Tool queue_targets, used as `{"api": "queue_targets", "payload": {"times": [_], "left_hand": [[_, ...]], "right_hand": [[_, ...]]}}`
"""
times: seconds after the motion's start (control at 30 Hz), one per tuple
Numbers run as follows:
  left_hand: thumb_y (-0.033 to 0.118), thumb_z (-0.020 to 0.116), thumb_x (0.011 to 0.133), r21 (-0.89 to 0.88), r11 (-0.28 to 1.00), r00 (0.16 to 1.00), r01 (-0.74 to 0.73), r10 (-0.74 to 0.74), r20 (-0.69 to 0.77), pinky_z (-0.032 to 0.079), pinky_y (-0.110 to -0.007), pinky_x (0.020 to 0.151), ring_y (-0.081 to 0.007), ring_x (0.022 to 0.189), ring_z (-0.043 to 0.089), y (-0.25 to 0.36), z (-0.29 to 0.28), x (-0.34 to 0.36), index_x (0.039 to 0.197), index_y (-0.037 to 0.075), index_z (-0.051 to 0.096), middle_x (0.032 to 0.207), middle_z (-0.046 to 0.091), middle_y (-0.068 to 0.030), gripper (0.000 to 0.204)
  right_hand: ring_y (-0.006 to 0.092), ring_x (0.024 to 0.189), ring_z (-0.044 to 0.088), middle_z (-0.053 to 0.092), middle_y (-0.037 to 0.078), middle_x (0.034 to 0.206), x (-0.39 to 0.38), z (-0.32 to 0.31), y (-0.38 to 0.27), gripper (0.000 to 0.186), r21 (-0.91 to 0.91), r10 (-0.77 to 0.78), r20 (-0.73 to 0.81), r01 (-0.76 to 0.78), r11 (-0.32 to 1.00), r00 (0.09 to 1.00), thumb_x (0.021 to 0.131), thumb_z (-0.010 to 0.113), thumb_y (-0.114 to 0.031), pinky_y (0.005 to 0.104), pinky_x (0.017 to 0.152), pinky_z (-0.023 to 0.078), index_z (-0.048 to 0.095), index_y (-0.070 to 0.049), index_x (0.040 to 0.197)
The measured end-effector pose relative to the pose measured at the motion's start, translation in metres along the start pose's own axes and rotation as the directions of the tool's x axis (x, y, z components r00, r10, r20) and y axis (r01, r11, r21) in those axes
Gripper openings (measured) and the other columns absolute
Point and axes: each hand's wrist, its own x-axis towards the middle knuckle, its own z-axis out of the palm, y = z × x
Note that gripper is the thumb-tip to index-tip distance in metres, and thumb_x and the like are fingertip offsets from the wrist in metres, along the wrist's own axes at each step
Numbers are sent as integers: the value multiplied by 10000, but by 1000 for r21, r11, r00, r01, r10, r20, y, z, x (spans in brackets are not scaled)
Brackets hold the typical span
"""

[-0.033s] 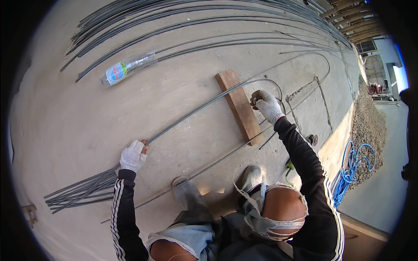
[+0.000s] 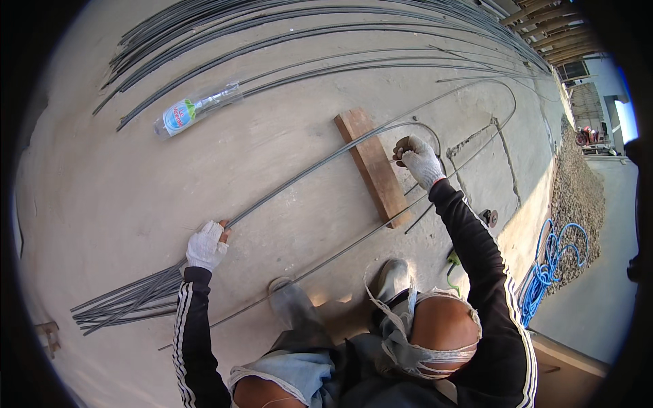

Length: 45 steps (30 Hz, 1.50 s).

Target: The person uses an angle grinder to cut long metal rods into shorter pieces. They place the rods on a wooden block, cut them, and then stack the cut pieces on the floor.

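Note:
My left hand [image 2: 205, 246], in a white glove, grips a long thin steel rod [image 2: 306, 174] that runs diagonally up to the right across a wooden plank [image 2: 372, 165]. My right hand [image 2: 418, 159], also gloved, is closed on the same rod just right of the plank, where the rod curves into a loop [image 2: 425, 129]. A second rod [image 2: 340, 253] lies parallel below it, passing under my boot [image 2: 289, 299]. My knees, in torn jeans, fill the lower middle.
A bundle of short rods [image 2: 119, 302] lies at lower left. Many long rods [image 2: 286, 27] curve across the far concrete. A clear plastic bottle [image 2: 194, 109] lies upper left. A blue hose coil [image 2: 554, 255] and gravel [image 2: 578, 190] sit at right.

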Motion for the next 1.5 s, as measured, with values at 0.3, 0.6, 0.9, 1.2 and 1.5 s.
{"api": "queue_targets", "payload": {"times": [0.3, 0.6, 0.9, 1.2, 1.5], "left_hand": [[228, 713, 939, 0, 998, 998, 58, -58, 20, 558, -466, 655, -355, 775, 677, 4, -2, 1, 1137, 101, 744, 873, 656, -131, 237], [224, 703, 947, -2, 999, 999, 41, -41, 11, 552, -461, 664, -362, 784, 671, 3, -1, 2, 1177, 104, 738, 865, 641, -137, 262], [221, 688, 957, 8, 999, 999, 35, -35, 28, 553, -453, 679, -349, 806, 670, 4, -3, 2, 1206, 102, 719, 879, 642, -129, 278], [225, 700, 950, 24, 999, 997, 46, -48, 55, 558, -452, 678, -352, 809, 676, 2, -3, 3, 1190, 100, 724, 882, 650, -128, 272], [228, 696, 955, 0, 999, 999, 36, -36, 31, 557, -458, 689, -360, 821, 677, 2, -2, 3, 1186, 87, 722, 876, 649, -136, 273]], "right_hand": [[201, 886, 714, 730, 96, 924, 69, -14, 19, 286, -390, -375, -14, 340, 855, 927, 885, 517, -3, 343, 799, 560, 691, -17, 1111], [416, 909, 668, 685, 191, 903, 75, -9, -1, 96, -584, -523, 93, 472, 661, 847, 877, 606, -66, 478, 790, 533, 625, -46, 970], [419, 934, 660, 679, 194, 915, 77, -4, -10, 94, -725, -547, 207, 503, 471, 811, 879, 618, -88, 506, 801, 531, 645, -63, 965], [414, 948, 664, 679, 189, 935, 75, -2, -15, 100, -757, -556, 235, 509, 410, 797, 871, 632, -95, 500, 830, 543, 649, -54, 961], [420, 950, 663, 661, 197, 914, 74, -3, -23, 123, -785, -485, 236, 459, 416, 842, 853, 613, -69, 494, 833, 545, 647, -49, 969]]}}
